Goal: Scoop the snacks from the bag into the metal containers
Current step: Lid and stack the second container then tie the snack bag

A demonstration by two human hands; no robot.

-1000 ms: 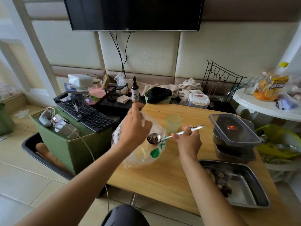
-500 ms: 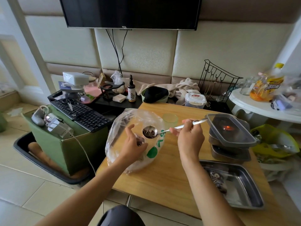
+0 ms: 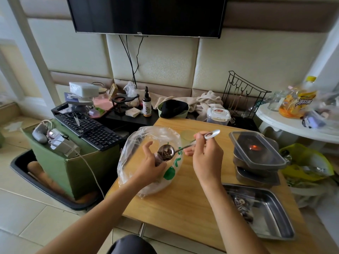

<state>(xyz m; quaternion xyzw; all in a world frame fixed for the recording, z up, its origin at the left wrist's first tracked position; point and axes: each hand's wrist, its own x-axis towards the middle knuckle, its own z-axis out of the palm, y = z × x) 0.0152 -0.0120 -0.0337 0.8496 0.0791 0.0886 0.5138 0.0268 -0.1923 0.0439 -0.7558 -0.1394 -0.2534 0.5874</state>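
A clear plastic bag (image 3: 139, 143) with green print lies on the wooden table (image 3: 183, 204). My left hand (image 3: 150, 165) grips the bag's gathered plastic near its mouth. My right hand (image 3: 205, 158) pinches the handle of a metal spoon (image 3: 165, 152), whose bowl holds dark seeds just above the bag's opening. A shallow metal tray (image 3: 271, 208) with a small heap of seeds sits at the table's near right corner. A stack of metal containers (image 3: 256, 173) under a clear lid (image 3: 256, 147) stands behind the tray.
A pale green cup (image 3: 187, 134) stands behind the bag. Left of the table a green box (image 3: 60, 165) carries a keyboard (image 3: 88, 129). A wire rack (image 3: 242, 94) and lidded tub (image 3: 218, 114) sit at the back. A white side table (image 3: 286, 121) holds snack bags.
My left hand dropped from the bag's top edge to grip the plastic lower down. The spoon stayed over the bag's mouth with seeds in its bowl.
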